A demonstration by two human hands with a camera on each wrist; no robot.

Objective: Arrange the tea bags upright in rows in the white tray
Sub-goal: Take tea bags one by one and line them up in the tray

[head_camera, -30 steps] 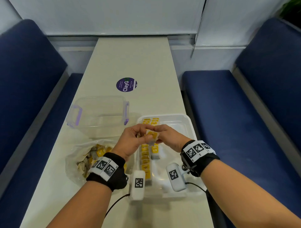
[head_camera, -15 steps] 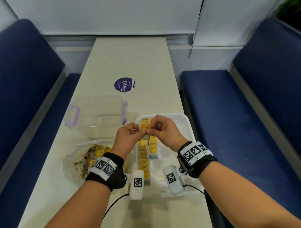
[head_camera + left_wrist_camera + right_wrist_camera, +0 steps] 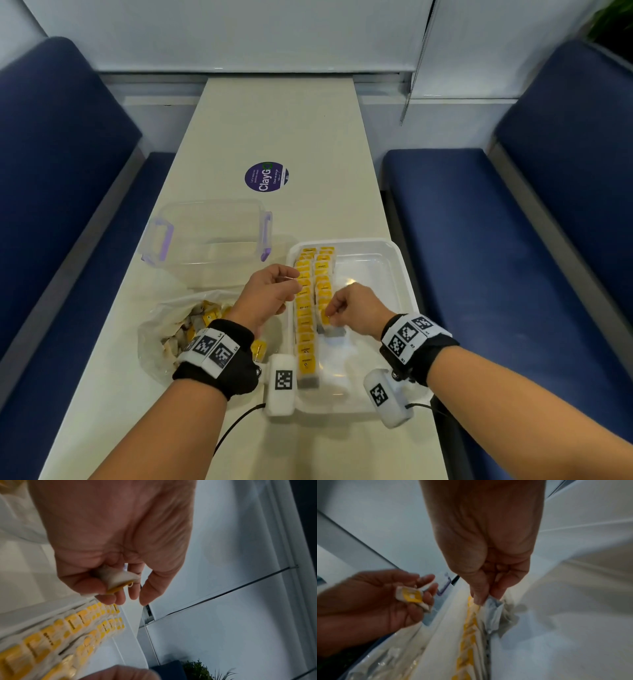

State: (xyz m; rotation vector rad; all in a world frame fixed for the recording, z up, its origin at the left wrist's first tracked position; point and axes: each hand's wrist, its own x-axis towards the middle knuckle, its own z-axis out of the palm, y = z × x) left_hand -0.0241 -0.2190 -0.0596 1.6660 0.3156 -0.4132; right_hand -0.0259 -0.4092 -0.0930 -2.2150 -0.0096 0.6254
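Observation:
The white tray [image 3: 394,260] holds two rows of upright yellow-labelled tea bags, a long left row [image 3: 305,329] and a shorter second row [image 3: 323,274]. My right hand [image 3: 330,310] pinches a tea bag [image 3: 493,605] by its top at the near end of the second row, down in the tray. My left hand [image 3: 294,279] hovers over the tray's left edge. It holds another tea bag [image 3: 118,580] in its curled fingers, which also shows in the right wrist view [image 3: 411,595].
A crumpled plastic bag [image 3: 161,329] with several loose tea bags lies left of the tray. A clear tub [image 3: 209,236] with purple handles stands beyond it. A purple sticker [image 3: 267,176] marks the table. Blue benches [image 3: 513,240] flank both sides. The tray's right half is bare.
Both hands were together above the tray handling a tea bag. They have parted: the right hand dropped to the near end of the second row, and the left stayed up at the tray's left edge.

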